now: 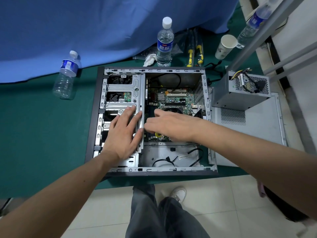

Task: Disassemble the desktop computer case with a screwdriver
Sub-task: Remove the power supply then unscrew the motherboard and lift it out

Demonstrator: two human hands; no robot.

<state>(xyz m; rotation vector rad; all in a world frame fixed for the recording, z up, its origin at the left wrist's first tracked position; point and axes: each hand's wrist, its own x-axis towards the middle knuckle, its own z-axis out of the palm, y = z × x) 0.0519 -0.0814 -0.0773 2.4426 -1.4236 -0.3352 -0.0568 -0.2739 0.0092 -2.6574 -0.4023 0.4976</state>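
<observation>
**Reaching onto the motherboard while the drive cage was braced**

The desktop computer case (151, 170) lay on its side on the green-covered desk (42, 134), its side panel off and the motherboard (176, 98) exposed. The left hand (123, 134) was laid flat on the metal drive cage (120, 88), fingers straight and spread, nothing gripped. The right hand (169, 126) was reached over the board with its fingers bent down and inward; whether anything was pinched under them could not be told. No screwdriver was held in either hand; 2 yellow-handled tools (194, 55) lay beyond the case, near a water bottle (165, 43). The power supply (240, 90) had already been lifted out and stood on the removed panel (257, 124) at the right.

The step was judged to be freeing a connector or fastener on the board. It would be done well if the cage were kept pressed steady, any plug were pulled by its body rather than its wires, and loose cables (173, 160) were kept out of the way.
</observation>
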